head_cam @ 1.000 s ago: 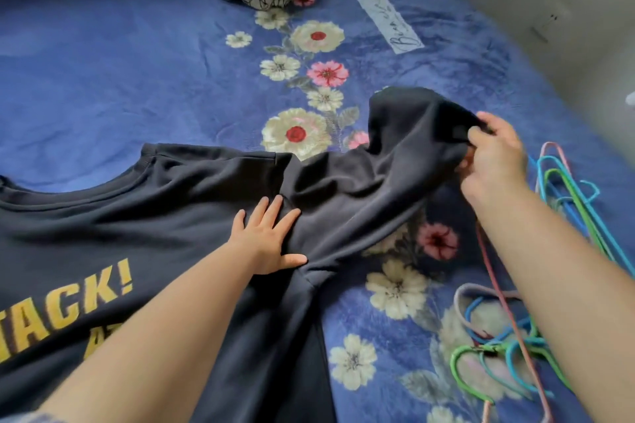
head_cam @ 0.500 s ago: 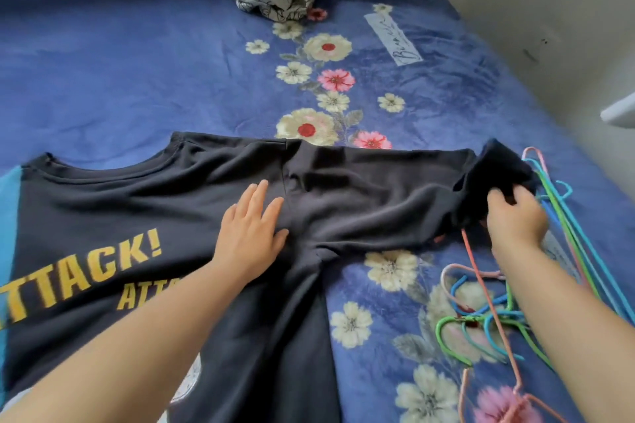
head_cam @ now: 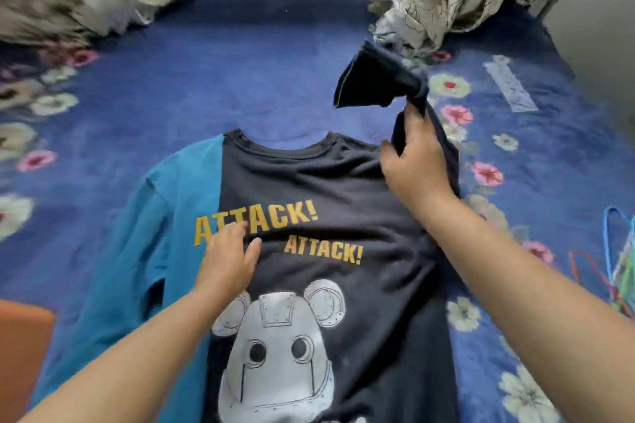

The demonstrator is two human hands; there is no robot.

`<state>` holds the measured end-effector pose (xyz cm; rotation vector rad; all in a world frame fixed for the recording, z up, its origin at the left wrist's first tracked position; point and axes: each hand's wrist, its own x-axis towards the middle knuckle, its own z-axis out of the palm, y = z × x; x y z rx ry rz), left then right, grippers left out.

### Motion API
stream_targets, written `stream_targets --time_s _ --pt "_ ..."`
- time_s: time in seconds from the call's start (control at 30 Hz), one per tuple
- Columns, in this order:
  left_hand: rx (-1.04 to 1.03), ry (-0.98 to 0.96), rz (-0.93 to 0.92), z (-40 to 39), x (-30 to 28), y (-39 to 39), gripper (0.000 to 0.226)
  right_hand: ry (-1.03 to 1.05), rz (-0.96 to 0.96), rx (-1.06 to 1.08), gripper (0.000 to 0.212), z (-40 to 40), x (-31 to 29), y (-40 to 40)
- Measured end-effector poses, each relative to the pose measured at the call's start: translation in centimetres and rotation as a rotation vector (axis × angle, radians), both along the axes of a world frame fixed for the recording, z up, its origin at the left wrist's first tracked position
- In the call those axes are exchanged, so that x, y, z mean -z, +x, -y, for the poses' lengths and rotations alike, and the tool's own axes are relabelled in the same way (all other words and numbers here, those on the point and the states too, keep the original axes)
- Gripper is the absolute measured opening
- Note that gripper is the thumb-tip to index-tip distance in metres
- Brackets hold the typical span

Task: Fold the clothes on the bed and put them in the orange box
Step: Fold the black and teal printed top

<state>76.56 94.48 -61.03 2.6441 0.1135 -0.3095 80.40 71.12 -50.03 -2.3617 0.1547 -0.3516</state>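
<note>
A dark grey long-sleeved shirt (head_cam: 343, 192) with a teal left side, yellow "ATTACK!" lettering and a white robot-bear print lies face up on the blue flowered bed (head_cam: 223, 72). My left hand (head_cam: 228, 257) presses flat on the chest, over the lettering. My right hand (head_cam: 415, 154) grips the shirt's dark right sleeve (head_cam: 371, 82) and holds it up above the shoulder, the cuff end fanned out in the air. A corner of the orange box (head_cam: 24, 347) shows at the lower left edge.
A crumpled patterned beige cloth (head_cam: 412, 21) lies at the back right beneath hanging curtains. Another blurred pale heap (head_cam: 62, 0) sits at the back left. Coloured plastic hangers (head_cam: 618, 264) lie at the right edge of the bed. A wall runs behind and to the right.
My right hand has lifted the right sleeve off the bed and swung it up and inward. My left hand slid from the armpit to the lettering. The view shifted left, showing the whole shirt.
</note>
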Motion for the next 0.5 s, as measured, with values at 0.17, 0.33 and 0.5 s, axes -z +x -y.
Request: stream_targets --time_s 0.17,0.33,0.5 --pt "-0.133 -0.069 -0.204 -9.9 -0.7 -0.7 0.047 -0.231 -0.620 -0.588 0.050 -10.5 7.5 -3.5" --pt "-0.142 -0.107 -0.299 -12.2 -0.4 1.8 0.053 -0.303 -0.711 -0.533 0.028 -9.9 11.6 -6.1" --pt "-0.312 -0.245 -0.210 -8.0 1.0 5.5 0.065 -0.447 -0.498 -0.091 0.046 -3.3 11.8 -5.1"
